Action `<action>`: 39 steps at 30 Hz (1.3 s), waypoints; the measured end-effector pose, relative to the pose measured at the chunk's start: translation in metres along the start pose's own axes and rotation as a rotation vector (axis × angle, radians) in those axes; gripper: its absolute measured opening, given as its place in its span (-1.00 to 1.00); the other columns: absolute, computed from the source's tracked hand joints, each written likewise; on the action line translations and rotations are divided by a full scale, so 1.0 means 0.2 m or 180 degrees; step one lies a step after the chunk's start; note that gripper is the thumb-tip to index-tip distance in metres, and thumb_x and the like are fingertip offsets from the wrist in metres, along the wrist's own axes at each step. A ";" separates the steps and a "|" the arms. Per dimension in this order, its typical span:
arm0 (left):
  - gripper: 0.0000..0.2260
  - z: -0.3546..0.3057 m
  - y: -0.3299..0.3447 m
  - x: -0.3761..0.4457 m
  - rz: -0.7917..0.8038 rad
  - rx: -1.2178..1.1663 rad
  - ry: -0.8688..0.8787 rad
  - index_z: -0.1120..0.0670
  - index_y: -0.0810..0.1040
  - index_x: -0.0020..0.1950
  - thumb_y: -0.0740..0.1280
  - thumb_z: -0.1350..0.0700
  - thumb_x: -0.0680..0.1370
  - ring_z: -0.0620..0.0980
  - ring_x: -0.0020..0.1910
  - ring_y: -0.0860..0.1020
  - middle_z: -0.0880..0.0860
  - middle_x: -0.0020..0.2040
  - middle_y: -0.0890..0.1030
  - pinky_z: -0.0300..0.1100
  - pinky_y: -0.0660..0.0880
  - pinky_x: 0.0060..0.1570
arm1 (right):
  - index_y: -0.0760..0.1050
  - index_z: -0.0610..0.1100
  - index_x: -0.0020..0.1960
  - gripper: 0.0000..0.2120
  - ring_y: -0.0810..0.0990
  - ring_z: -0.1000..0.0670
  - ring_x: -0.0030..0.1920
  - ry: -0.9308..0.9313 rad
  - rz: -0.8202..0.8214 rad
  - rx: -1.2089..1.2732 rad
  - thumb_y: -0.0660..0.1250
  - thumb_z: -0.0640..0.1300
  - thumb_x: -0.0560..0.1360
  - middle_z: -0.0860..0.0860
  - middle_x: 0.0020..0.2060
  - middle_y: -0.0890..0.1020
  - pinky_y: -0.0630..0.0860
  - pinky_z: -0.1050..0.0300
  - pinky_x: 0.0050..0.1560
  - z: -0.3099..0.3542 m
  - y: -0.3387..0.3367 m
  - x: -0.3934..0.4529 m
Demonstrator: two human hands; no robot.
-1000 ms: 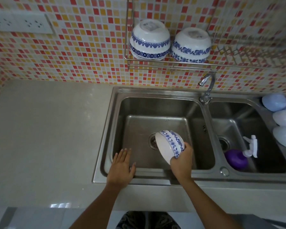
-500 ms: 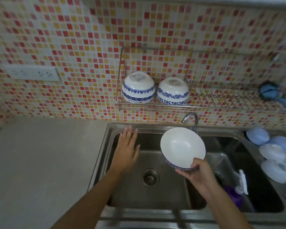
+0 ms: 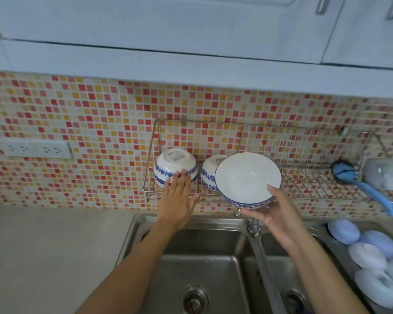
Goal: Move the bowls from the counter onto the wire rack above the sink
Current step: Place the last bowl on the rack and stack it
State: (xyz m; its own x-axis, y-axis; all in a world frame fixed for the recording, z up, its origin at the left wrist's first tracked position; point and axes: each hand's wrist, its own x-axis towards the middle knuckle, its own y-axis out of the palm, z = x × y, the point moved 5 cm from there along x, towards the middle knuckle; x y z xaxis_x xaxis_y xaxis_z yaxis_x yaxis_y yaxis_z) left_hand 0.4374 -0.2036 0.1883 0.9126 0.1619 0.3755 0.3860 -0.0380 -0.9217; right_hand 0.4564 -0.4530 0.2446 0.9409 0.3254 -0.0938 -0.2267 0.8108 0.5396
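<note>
My right hand [image 3: 279,214] grips a white bowl with a blue-patterned outside [image 3: 247,177] by its lower rim, its opening turned toward me, just in front of the wire rack [image 3: 309,189]. Two matching bowls sit upside down at the rack's left end: one [image 3: 173,164] at the far left, and a second [image 3: 208,173] partly hidden behind the held bowl. My left hand [image 3: 176,200] is flat with fingers apart, its fingertips against the lower front of the leftmost bowl.
A blue-handled brush [image 3: 359,182] and a clear cup [image 3: 382,174] occupy the rack's right end. Below is a steel double sink [image 3: 204,264] with a faucet [image 3: 253,225]. Several pale blue and white round items [image 3: 368,254] lie at the right. A wall socket [image 3: 34,148] is left.
Both hands rose from the sink toward the rack. The right hand brought the bowl up in front of the second racked bowl; the left hand reached the leftmost bowl. The camera tilted upward.
</note>
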 end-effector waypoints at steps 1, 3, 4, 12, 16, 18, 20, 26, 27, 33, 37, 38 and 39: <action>-0.31 0.00 0.00 0.00 0.0004 -0.0036 0.0005 0.05 -0.32 0.51 -0.46 -0.30 0.48 0.00 0.48 -0.37 0.04 0.52 -0.33 -0.07 -0.43 0.43 | 0.35 -0.04 0.43 -0.45 0.57 -0.22 0.16 -0.0108 0.0032 -0.0142 0.35 -0.21 0.46 -0.09 0.27 0.47 0.64 -0.24 -0.16 0.04 0.01 0.03; -0.30 0.00 0.00 0.00 0.0012 -0.0056 0.0014 0.06 -0.31 0.51 -0.47 -0.31 0.47 0.00 0.49 -0.35 0.04 0.53 -0.31 -0.05 -0.37 0.45 | 0.31 0.01 0.48 -0.37 0.55 -0.20 0.17 -0.0294 0.0049 -0.0369 0.38 -0.24 0.45 -0.02 0.28 0.46 0.63 -0.28 -0.13 0.10 0.02 0.10; -0.31 0.00 -0.01 0.00 -0.0004 -0.0060 0.0009 0.05 -0.31 0.51 -0.44 -0.30 0.48 0.00 0.49 -0.34 0.03 0.53 -0.30 -0.05 -0.35 0.45 | 0.30 0.03 0.49 -0.34 0.55 -0.19 0.19 -0.0391 0.0045 -0.0487 0.40 -0.24 0.44 0.00 0.28 0.46 0.63 -0.29 -0.12 0.13 0.03 0.13; -0.40 0.00 0.00 -0.01 -0.0204 -0.0181 -0.0056 0.05 -0.27 0.52 -0.25 -0.25 0.58 -0.03 0.51 -0.29 -0.01 0.54 -0.24 -0.03 -0.28 0.48 | 0.24 0.25 0.47 -0.22 0.61 0.05 0.17 -0.1608 -0.0223 -0.2027 0.50 -0.23 0.42 0.25 0.21 0.56 0.65 -0.13 -0.02 0.31 0.10 0.31; -0.40 0.00 0.01 -0.01 -0.0208 -0.0189 -0.0048 0.05 -0.27 0.52 -0.22 -0.25 0.59 -0.03 0.50 -0.30 -0.01 0.54 -0.25 -0.04 -0.30 0.46 | 0.21 0.26 0.49 -0.20 0.59 0.04 0.18 -0.1951 -0.0296 -0.3040 0.52 0.07 0.36 0.00 0.21 0.57 0.59 -0.14 0.17 0.33 0.13 0.43; -0.40 0.00 0.01 0.00 -0.0190 -0.0194 -0.0037 0.05 -0.26 0.52 -0.20 -0.24 0.60 -0.03 0.50 -0.30 -0.01 0.54 -0.26 -0.04 -0.30 0.46 | 0.19 0.24 0.50 -0.18 0.56 -0.03 0.22 -0.1950 -0.0353 -0.3104 0.49 0.16 0.34 -0.02 0.20 0.56 0.57 -0.17 0.18 0.33 0.11 0.48; -0.40 0.00 0.01 0.00 -0.0191 -0.0199 -0.0046 0.05 -0.26 0.52 -0.18 -0.24 0.60 -0.04 0.50 -0.30 -0.01 0.54 -0.25 -0.05 -0.31 0.46 | 0.23 0.19 0.49 -0.25 0.61 0.02 0.16 -0.1976 -0.0319 -0.2955 0.49 0.04 0.39 0.09 0.14 0.61 0.63 -0.19 0.05 0.32 0.12 0.51; -0.39 0.00 0.01 0.00 -0.0185 -0.0186 -0.0043 0.05 -0.26 0.52 -0.18 -0.24 0.60 -0.03 0.50 -0.30 -0.01 0.53 -0.25 -0.06 -0.32 0.45 | 0.12 0.11 0.56 -0.19 0.37 0.17 0.19 -0.2143 -0.0484 -0.3372 0.47 0.00 0.44 -0.08 0.30 0.45 0.35 0.25 0.30 0.31 0.12 0.57; -0.40 0.00 0.01 0.00 -0.0201 -0.0192 -0.0041 0.05 -0.25 0.52 -0.17 -0.24 0.61 -0.04 0.50 -0.29 -0.01 0.54 -0.24 -0.06 -0.32 0.45 | 0.10 0.10 0.57 -0.19 0.30 0.21 0.17 -0.2138 -0.0514 -0.3504 0.47 -0.02 0.46 -0.12 0.35 0.38 0.27 0.37 0.26 0.31 0.12 0.57; -0.41 0.00 0.02 0.00 -0.0258 -0.0220 -0.0023 0.05 -0.23 0.53 -0.14 -0.22 0.61 -0.03 0.51 -0.26 -0.01 0.54 -0.21 -0.05 -0.30 0.45 | 0.10 0.08 0.56 -0.22 0.33 -0.21 0.40 -0.2166 -0.0390 -0.4089 0.45 -0.06 0.48 -0.23 0.41 0.19 0.31 -0.04 0.44 0.23 0.14 0.57; -0.40 0.01 0.02 0.00 -0.0248 -0.0174 -0.0031 0.06 -0.22 0.53 -0.17 -0.23 0.60 -0.04 0.51 -0.27 -0.01 0.55 -0.20 -0.05 -0.31 0.45 | 0.12 0.05 0.56 -0.24 0.26 -0.21 0.44 -0.2275 -0.0087 -0.4846 0.44 -0.09 0.49 -0.22 0.44 0.17 0.22 0.00 0.47 0.13 0.16 0.59; -0.40 0.01 0.02 0.00 -0.0247 -0.0167 -0.0029 0.06 -0.22 0.53 -0.18 -0.24 0.60 -0.04 0.51 -0.27 -0.01 0.54 -0.20 -0.05 -0.32 0.44 | 0.14 0.04 0.56 -0.25 0.24 -0.22 0.45 -0.2330 0.0029 -0.4999 0.44 -0.11 0.48 -0.21 0.45 0.16 0.23 -0.03 0.48 0.10 0.17 0.59; -0.40 0.00 0.02 0.00 -0.0245 -0.0166 -0.0025 0.06 -0.22 0.53 -0.17 -0.23 0.60 -0.04 0.51 -0.27 -0.01 0.54 -0.21 -0.05 -0.32 0.44 | 0.16 0.03 0.55 -0.25 0.23 -0.22 0.46 -0.2403 0.0150 -0.5195 0.45 -0.12 0.48 -0.20 0.46 0.15 0.28 -0.07 0.46 0.07 0.18 0.59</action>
State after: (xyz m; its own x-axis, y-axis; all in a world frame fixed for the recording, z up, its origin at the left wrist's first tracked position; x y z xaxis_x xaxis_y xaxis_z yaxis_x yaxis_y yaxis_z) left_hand 0.4387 -0.2029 0.1848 0.8790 0.1739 0.4440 0.4616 -0.0763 -0.8838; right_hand 0.5633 -0.3917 0.2656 0.7209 0.4693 0.5100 0.1918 0.5720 -0.7975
